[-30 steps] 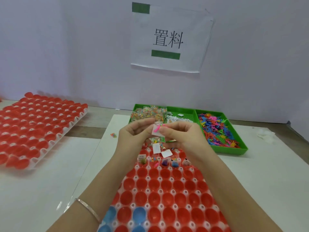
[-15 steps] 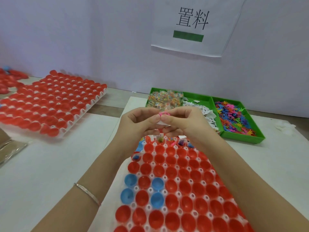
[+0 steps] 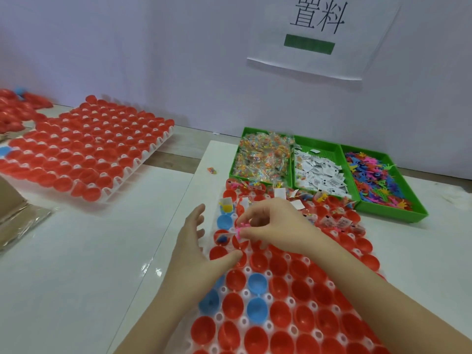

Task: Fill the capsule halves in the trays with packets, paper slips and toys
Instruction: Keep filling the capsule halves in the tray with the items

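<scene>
A white tray (image 3: 288, 301) of red and blue capsule halves lies in front of me; its far rows hold packets, paper slips and toys, the near rows are bare cups. My right hand (image 3: 274, 226) pinches a pink toy (image 3: 240, 227) with a clear packet and lowers it over a red half (image 3: 240, 241) near the tray's left edge. My left hand (image 3: 196, 247) is open beside it, thumb resting on the tray, fingers spread. A green bin (image 3: 367, 214) behind holds bead packets (image 3: 263, 159), paper slips (image 3: 319, 173) and coloured toys (image 3: 373, 180).
A second tray of red capsule halves (image 3: 86, 152) sits at the left, with loose red halves (image 3: 15, 108) beyond it. A cardboard box in plastic (image 3: 12, 213) is at the far left. A stray packet (image 3: 212, 170) lies on the white table. A paper sign (image 3: 321, 34) hangs on the wall.
My hands have parted and dropped from mid-air to the tray. The left hand let go and opened; the right hand carried the pink toy and packet down to a red half. View tilted down-left.
</scene>
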Tool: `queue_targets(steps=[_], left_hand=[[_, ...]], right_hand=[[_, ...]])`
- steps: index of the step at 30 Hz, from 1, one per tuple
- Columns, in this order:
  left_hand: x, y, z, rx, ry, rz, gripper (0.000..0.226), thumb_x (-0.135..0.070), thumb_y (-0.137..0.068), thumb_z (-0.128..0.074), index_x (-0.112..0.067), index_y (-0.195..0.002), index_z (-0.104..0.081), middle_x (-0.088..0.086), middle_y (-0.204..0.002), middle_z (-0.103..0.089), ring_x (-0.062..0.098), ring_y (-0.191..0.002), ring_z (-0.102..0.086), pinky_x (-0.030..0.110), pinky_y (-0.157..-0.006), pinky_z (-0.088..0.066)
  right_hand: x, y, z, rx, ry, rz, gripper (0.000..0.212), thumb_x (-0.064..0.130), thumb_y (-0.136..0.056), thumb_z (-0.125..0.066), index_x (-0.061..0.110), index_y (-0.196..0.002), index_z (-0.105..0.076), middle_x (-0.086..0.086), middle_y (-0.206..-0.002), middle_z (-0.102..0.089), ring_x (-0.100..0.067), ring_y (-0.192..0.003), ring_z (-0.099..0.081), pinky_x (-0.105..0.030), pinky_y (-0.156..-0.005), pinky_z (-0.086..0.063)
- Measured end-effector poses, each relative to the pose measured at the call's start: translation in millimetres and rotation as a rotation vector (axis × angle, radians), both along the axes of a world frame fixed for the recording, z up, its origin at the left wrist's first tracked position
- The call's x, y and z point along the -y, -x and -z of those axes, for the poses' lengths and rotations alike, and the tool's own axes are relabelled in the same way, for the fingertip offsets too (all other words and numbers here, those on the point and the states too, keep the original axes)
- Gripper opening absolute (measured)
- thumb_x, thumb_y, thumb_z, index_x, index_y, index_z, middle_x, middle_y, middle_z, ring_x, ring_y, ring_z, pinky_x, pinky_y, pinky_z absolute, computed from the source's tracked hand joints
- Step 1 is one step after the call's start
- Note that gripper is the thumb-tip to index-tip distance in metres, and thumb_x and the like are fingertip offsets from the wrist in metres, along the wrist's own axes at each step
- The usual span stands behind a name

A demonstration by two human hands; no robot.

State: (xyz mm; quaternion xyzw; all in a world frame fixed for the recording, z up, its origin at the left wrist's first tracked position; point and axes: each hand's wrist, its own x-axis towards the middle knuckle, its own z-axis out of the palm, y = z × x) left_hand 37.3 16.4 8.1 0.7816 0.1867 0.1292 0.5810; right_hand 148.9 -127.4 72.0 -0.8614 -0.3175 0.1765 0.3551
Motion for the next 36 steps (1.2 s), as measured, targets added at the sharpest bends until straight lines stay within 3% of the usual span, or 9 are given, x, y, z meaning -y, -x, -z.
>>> queue_targets(steps=[4, 9, 12, 15, 18, 25, 29, 32, 36], left_hand=[[2, -1, 8, -0.044, -0.017, 0.021, 0.102, -0.034, -0.067, -0.086, -0.043, -0.146, -0.022, -0.009, -0.147, -0.038, 0.008, -0.125, -0.041, 0.024, -0.095, -0.035], [3, 0, 10, -0.039, -0.022, 0.052, 0.095, -0.031, -0.071, -0.082, -0.043, -0.145, -0.024, -0.011, -0.146, -0.039, -0.001, -0.12, -0.037, 0.022, -0.096, -0.031], [3, 0, 10, -0.05, -0.027, 0.057, 0.092, -0.031, -0.072, -0.081, -0.042, -0.145, -0.025, -0.01, -0.146, -0.039, -0.001, -0.121, -0.036, 0.023, -0.098, -0.03], [2, 1, 10, -0.058, -0.013, 0.063, 0.092, -0.03, -0.072, -0.081, -0.041, -0.145, -0.026, -0.012, -0.144, -0.039, 0.0, -0.121, -0.036, 0.023, -0.098, -0.031], [1, 1, 10, -0.06, 0.002, 0.068, 0.092, -0.029, -0.072, -0.082, -0.042, -0.144, -0.027, -0.016, -0.138, -0.04, 0.0, -0.121, -0.037, 0.024, -0.098, -0.032], [2, 1, 9, -0.079, 0.02, 0.076, 0.09, -0.03, -0.072, -0.082, -0.046, -0.141, -0.027, -0.021, -0.132, -0.036, 0.001, -0.121, -0.034, 0.031, -0.105, -0.034], [2, 1, 6, -0.089, 0.016, 0.088, 0.09, -0.03, -0.074, -0.081, -0.045, -0.142, -0.025, -0.021, -0.135, -0.034, 0.0, -0.122, -0.03, 0.039, -0.111, -0.036], [2, 1, 5, -0.089, 0.015, 0.088, 0.091, -0.03, -0.074, -0.081, -0.044, -0.144, -0.025, -0.016, -0.143, -0.034, 0.001, -0.125, -0.03, 0.039, -0.112, -0.034], [2, 2, 5, -0.074, 0.023, 0.096, 0.091, -0.032, -0.073, -0.081, -0.044, -0.144, -0.025, -0.016, -0.145, -0.034, -0.001, -0.125, -0.03, 0.034, -0.109, -0.032]], right_hand=[[-6, -2, -5, 0.065, 0.113, -0.089, 0.007, 0.021, -0.082, -0.076, 0.027, -0.082, -0.072, 0.015, -0.071, -0.064, 0.007, -0.063, -0.06, -0.009, -0.055, -0.047], [-12, -4, -16, 0.141, 0.259, -0.192, 0.005, 0.02, -0.083, -0.073, 0.02, -0.088, -0.075, 0.016, -0.078, -0.065, 0.013, -0.064, -0.055, -0.004, -0.057, -0.041], [-18, -4, -20, 0.214, 0.352, -0.25, 0.007, 0.018, -0.085, -0.069, 0.018, -0.091, -0.073, 0.009, -0.085, -0.066, 0.003, -0.067, -0.056, -0.007, -0.059, -0.041], [-25, -3, -23, 0.245, 0.443, -0.284, 0.01, 0.013, -0.085, -0.065, 0.017, -0.092, -0.071, 0.003, -0.089, -0.067, -0.01, -0.078, -0.061, -0.022, -0.068, -0.05], [-29, 0, -25, 0.281, 0.531, -0.331, 0.014, 0.01, -0.084, -0.062, 0.016, -0.094, -0.071, 0.005, -0.084, -0.062, -0.014, -0.08, -0.059, -0.026, -0.071, -0.051], [-32, 2, -23, 0.328, 0.52, -0.318, 0.024, 0.007, -0.085, -0.06, 0.017, -0.107, -0.064, 0.001, -0.09, -0.058, -0.017, -0.086, -0.058, -0.035, -0.076, -0.053], [-34, 1, -18, 0.34, 0.499, -0.331, 0.019, 0.003, -0.085, -0.061, 0.015, -0.097, -0.069, 0.006, -0.084, -0.055, -0.013, -0.078, -0.053, -0.026, -0.068, -0.048], [-35, -3, -15, 0.268, 0.482, -0.31, 0.014, 0.005, -0.082, -0.066, 0.015, -0.09, -0.071, 0.011, -0.076, -0.054, -0.012, -0.073, -0.055, -0.017, -0.059, -0.042], [-30, -16, -16, -0.047, 0.364, -0.243, 0.016, 0.004, -0.079, -0.075, 0.016, -0.088, -0.069, -0.011, -0.093, -0.07, -0.009, -0.06, -0.066, -0.016, -0.054, -0.049]])
